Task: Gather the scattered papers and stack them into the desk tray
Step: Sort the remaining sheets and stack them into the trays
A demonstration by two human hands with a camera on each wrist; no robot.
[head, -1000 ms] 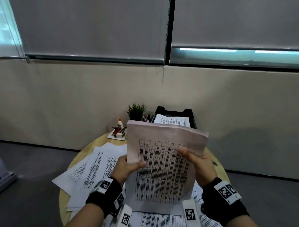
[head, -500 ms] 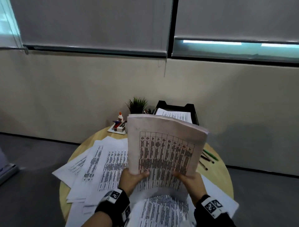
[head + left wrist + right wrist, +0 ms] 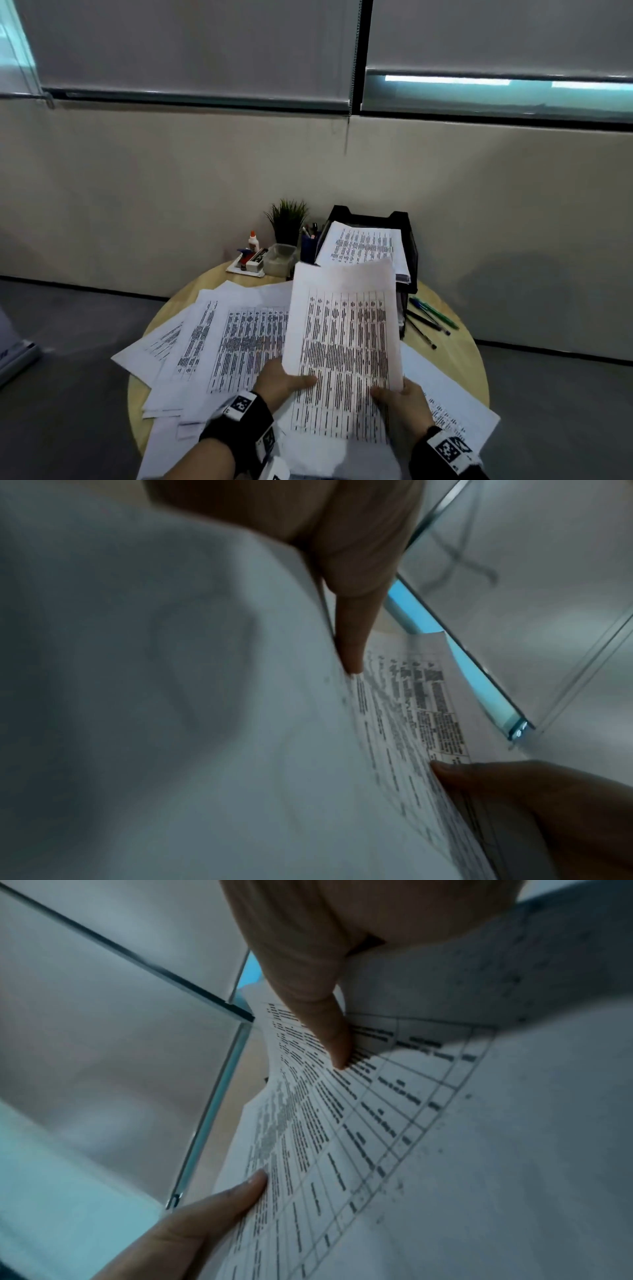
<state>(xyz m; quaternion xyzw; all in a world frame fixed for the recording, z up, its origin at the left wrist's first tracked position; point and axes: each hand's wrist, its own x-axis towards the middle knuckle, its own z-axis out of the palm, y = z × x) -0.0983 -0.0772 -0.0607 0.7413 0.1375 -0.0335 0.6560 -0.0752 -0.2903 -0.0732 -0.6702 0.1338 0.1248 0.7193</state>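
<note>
Papers [image 3: 342,342] stand tilted above the table [image 3: 459,346], pinched by left hand [image 3: 277,383] and right hand [image 3: 407,404].

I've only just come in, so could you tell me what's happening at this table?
A person is tidying printed papers. Both hands, left hand and right hand, hold a sheaf of sheets upright by its lower edge above the round table. More loose papers still lie spread on it. The black desk tray at the back already holds a stack.
</note>
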